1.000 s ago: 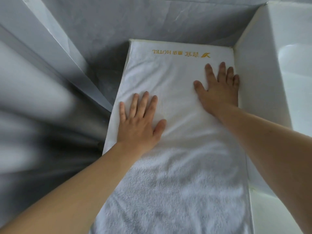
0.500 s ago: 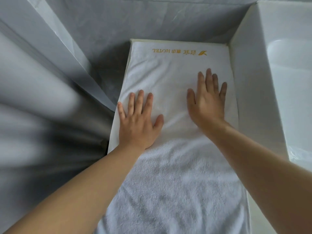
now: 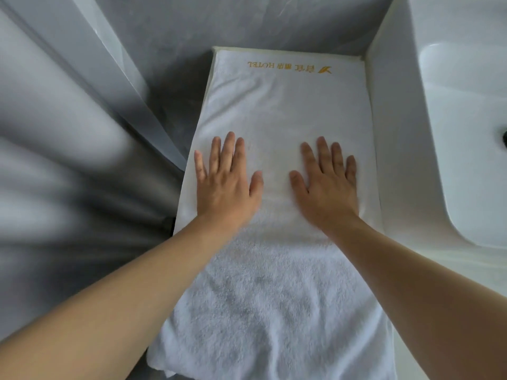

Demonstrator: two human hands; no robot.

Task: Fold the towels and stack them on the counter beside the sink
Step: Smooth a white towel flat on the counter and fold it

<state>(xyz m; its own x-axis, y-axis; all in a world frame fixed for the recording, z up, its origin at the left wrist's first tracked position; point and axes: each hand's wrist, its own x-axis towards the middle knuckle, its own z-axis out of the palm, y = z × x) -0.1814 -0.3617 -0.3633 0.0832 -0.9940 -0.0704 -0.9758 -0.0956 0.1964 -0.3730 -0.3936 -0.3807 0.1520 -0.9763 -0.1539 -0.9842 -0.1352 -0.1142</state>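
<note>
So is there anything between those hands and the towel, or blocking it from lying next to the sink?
Nothing visible. The left hand and right hand both lie flat, palms down, directly on the white towel. The towel already lies on the counter right beside the sink, its right edge along the sink's side wall.

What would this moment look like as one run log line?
step: smoothing towel | left hand: flat on towel | right hand: flat on towel | place: counter ledge beside sink | gold logo: far end
</note>
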